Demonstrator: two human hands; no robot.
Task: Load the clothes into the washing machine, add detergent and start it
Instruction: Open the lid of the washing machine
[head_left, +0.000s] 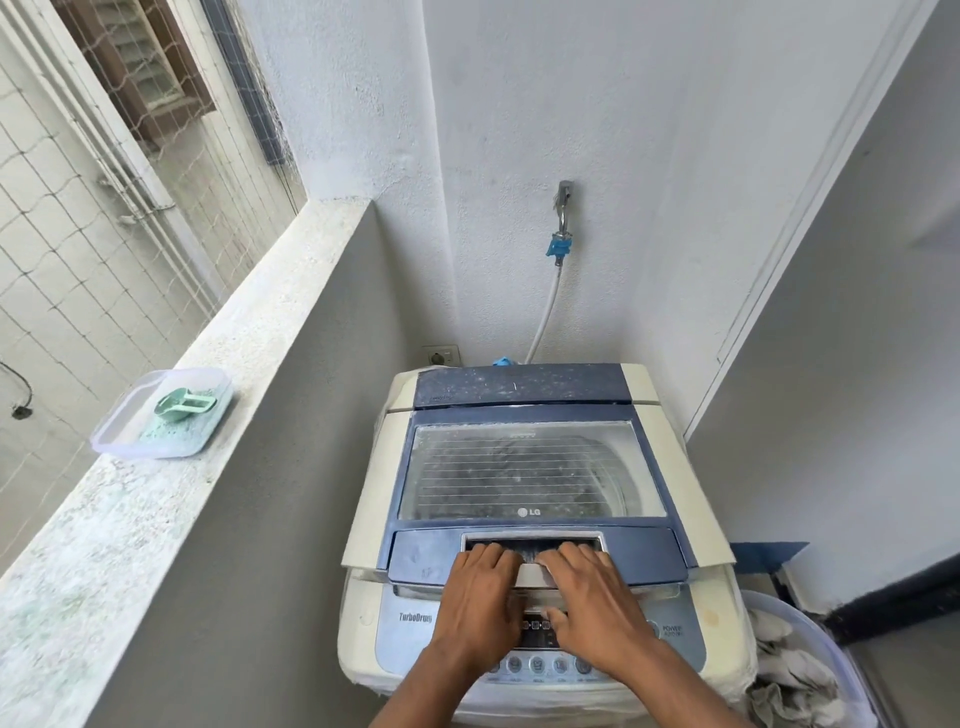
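Note:
A white and blue top-loading washing machine (540, 395) stands in the corner, its glass lid (530, 473) down. My left hand (475, 597) and my right hand (592, 603) lie side by side on the front of the lid, fingertips hooked into the recessed lid handle (532, 543). They cover part of the control panel (535, 665). On the ledge at left sits a clear tub of pale green detergent powder (166, 415) with a green scoop (183, 405) in it. A basket of pale clothes (800, 670) stands at lower right.
A tap (563, 202) with a white hose (545, 317) hangs on the wall behind the machine, beside a socket (441, 356). A stone ledge (156, 519) and netted window (78, 260) run along the left. A wall stands close on the right.

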